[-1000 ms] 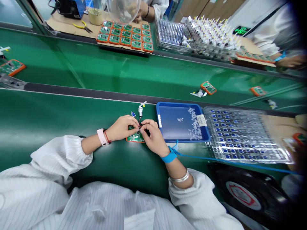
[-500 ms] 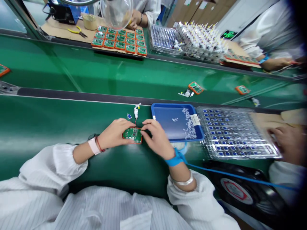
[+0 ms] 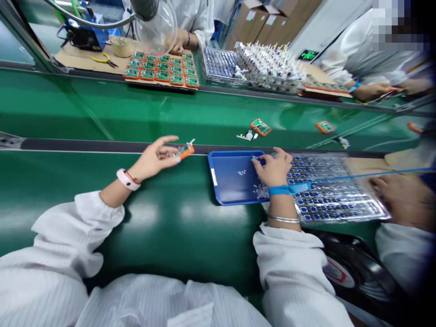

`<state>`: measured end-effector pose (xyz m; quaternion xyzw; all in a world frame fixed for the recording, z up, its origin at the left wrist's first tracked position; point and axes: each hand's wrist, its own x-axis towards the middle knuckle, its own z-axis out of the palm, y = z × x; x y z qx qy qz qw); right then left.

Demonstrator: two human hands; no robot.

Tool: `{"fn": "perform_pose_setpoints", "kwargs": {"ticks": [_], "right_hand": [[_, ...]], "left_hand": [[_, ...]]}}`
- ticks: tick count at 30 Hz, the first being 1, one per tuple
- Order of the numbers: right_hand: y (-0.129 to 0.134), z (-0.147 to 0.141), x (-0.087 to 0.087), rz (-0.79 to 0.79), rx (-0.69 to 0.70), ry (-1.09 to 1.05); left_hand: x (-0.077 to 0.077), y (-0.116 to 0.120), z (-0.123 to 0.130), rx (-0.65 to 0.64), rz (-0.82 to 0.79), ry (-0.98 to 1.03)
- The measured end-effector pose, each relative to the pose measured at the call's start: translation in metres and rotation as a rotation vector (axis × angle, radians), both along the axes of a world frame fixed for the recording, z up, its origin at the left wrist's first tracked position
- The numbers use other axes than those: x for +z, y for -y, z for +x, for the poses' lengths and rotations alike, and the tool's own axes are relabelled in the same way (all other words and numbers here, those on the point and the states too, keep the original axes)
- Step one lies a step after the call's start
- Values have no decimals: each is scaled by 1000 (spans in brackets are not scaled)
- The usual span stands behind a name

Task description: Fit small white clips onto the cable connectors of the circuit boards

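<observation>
Green bench (image 3: 163,240) — circuit board (image 3: 187,152) (partly hidden).

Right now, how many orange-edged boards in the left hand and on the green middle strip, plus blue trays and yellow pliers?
Orange-edged board in the left hand: 1
Orange-edged green boards on the green strip: 2
Rectangular blue plastic tray: 1
Yellow-handled metal pliers: 1
Total: 5, without the blurred orange piece far right

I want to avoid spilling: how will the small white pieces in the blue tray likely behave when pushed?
The white pieces look tiny, so they are probably light. They lie loosely scattered, so they may spread easily. The raised rim of the blue tray should help contain them.
</observation>
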<state>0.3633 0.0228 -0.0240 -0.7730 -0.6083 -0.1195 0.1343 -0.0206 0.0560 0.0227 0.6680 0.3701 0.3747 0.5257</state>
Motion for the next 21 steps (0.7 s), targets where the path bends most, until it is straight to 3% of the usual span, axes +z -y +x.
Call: {"fn": "perform_pose_setpoints", "kwargs": {"ticks": [3, 5, 7, 10, 15, 18, 21], "right_hand": [[-8, -3, 1, -30, -45, -32], [-11, -2, 0, -31, -63, -51], [-11, -1, 0, -27, -58, -56], [-11, 0, 0, -38, -42, -29], [-11, -3, 0, -56, -3, 33], [-12, -2, 1, -55, 8, 37], [-10, -2, 2, -39, 33, 11]], "left_hand": [[6, -48, -11, 295, 80, 215], [6, -77, -22, 456, 197, 216], [3, -96, -37, 582, 286, 92], [-7, -108, -65, 714, 349, -260], [-20, -103, -100, 661, 292, -819], [-22, -101, -103, 659, 319, -921], [-22, -101, -101, 668, 410, -892]]}}
